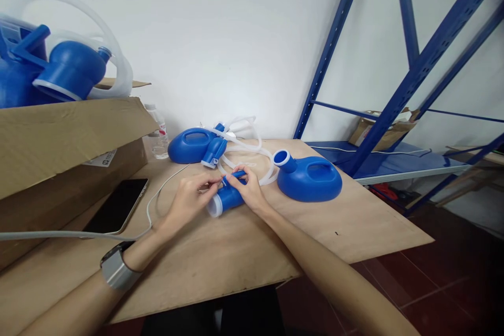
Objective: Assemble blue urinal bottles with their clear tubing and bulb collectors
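A blue funnel-like piece [228, 199] with a white rim lies on the wooden table, its opening facing the lower left. My right hand [250, 189] is closed around its blue upper part. At its upper left side, the fingertips of my left hand [192, 194] are pinched together near a small fitting; what they hold is too small to make out. To the right stands a blue bottle [309, 181] with a handle and an open neck. Behind my hands lie another blue bottle [189, 153], a second blue funnel-like piece [214, 151] and coiled clear tubing [263, 151].
A cardboard box [71, 123] heaped with blue parts and tubing is at the left. Beside it are a black phone [116, 205], a grey cable [149, 210] and a clear plastic bottle [159, 139]. A blue metal shelf [409, 163] stands at the right.
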Demonstrator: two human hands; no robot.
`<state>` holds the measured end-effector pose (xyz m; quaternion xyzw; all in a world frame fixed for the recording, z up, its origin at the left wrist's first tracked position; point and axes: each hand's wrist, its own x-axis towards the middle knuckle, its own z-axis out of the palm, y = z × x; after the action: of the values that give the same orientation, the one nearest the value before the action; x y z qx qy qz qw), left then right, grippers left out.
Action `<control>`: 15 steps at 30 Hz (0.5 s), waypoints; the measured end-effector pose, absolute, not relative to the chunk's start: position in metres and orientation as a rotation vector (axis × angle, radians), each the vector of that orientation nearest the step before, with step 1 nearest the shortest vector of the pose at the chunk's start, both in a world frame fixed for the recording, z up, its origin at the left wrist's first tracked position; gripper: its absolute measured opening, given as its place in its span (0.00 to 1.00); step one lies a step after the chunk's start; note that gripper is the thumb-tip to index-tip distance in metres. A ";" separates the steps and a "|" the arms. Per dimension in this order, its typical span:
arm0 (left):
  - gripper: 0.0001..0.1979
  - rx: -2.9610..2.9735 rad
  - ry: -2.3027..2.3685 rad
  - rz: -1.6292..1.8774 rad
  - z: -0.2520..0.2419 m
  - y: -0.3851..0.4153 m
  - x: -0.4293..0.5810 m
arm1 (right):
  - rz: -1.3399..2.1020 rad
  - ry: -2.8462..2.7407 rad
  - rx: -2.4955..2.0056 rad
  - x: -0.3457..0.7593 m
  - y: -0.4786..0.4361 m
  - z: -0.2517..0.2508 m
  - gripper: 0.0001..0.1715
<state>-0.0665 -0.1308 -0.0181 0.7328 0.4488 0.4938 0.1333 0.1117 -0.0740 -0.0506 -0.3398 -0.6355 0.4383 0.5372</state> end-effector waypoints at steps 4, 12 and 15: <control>0.09 2.130 1.286 1.460 -0.019 -0.130 -0.068 | 0.910 -1.677 -0.784 0.115 -0.084 -0.046 0.24; 0.08 2.245 1.234 1.502 -0.034 -0.125 -0.069 | 0.662 -1.746 -0.825 0.113 -0.078 -0.060 0.15; 0.07 2.216 1.254 1.549 -0.036 -0.126 -0.067 | 0.632 -1.744 -0.838 0.113 -0.079 -0.060 0.15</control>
<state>-0.0667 -0.1260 -0.0359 0.7412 0.4194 0.5180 0.0804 0.1129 -0.0792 -0.0604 -0.3501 -0.7291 0.2643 0.5254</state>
